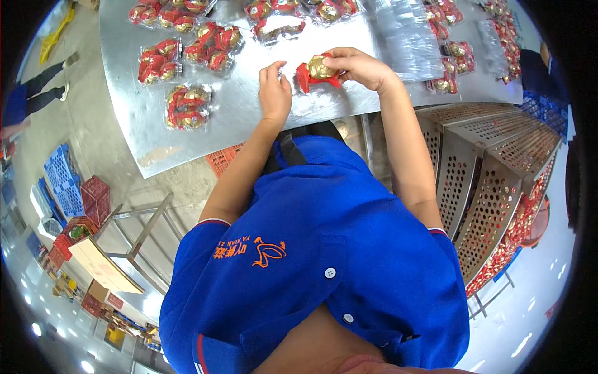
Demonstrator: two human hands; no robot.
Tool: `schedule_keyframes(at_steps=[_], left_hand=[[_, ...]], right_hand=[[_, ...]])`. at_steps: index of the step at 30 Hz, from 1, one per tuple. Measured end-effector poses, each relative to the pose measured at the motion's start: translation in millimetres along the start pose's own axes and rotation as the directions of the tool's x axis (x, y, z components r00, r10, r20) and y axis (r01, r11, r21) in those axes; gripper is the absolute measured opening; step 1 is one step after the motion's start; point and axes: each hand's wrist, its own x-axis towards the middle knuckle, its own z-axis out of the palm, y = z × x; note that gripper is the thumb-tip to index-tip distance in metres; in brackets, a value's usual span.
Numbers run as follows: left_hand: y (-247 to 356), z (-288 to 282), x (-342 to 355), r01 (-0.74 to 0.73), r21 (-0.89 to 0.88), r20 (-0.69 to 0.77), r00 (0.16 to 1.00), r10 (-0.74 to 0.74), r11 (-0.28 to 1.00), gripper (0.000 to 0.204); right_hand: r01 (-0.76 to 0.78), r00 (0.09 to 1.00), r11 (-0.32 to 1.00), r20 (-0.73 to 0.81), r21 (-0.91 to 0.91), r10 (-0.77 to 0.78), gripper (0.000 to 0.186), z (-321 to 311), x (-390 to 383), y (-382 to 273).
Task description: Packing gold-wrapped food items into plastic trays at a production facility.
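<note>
My right hand [361,70] grips a gold wrapped piece [320,65] with red wrapping [304,78] around its lower part, just above the steel tabletop [237,124]. My left hand [274,93] is a short way left of it, fingers loosely curved and apart, holding nothing. Clear packs of red-and-gold pieces lie beside and beyond my hands, one at the left [187,106], others at the upper left [212,47] and at the right [458,59]. A pile of clear plastic bags or trays [405,43] lies right of my right hand.
A perforated steel bin [473,187] with red-and-gold pieces stands below right of the table. At left are a blue pallet [62,181], a red crate [94,199], a metal frame [143,234] and a person's legs [43,81]. Another dark-clothed person [536,68] is at the far right.
</note>
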Motion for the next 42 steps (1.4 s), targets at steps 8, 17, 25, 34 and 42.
schedule_keyframes(at_steps=[8,17,25,34,42], left_hand=[[4,0,-1,-0.016,0.019,0.032,0.999,0.015,1.000,0.030],[7,0,-5,-0.053,-0.011,0.024,0.998,0.054,0.999,0.030],[7,3,-6,-0.036,-0.009,0.018,0.999,0.036,0.999,0.034],[12,5,-20,0.416,-0.364,0.068,0.904,-0.422,0.833,0.046],[85,37,-9,-0.102,-0.428,0.183,0.963,0.197,0.898,0.018]], right_hand=[[-0.041,0.963,0.814,-0.239,-0.579,-0.121,0.047,7,14,13],[-0.305,0.853,0.449,-0.450,-0.840,-0.264,0.025,55,18,9],[-0.051,0.813,0.373,-0.255,-0.926,-0.523,0.016,55,-1,24],[-0.050,0.767,0.392,-0.286,-0.919,-0.574,0.013,66,-11,37],[0.204,0.445,0.711,-0.583,-0.673,-0.680,0.036,34,-70,79]])
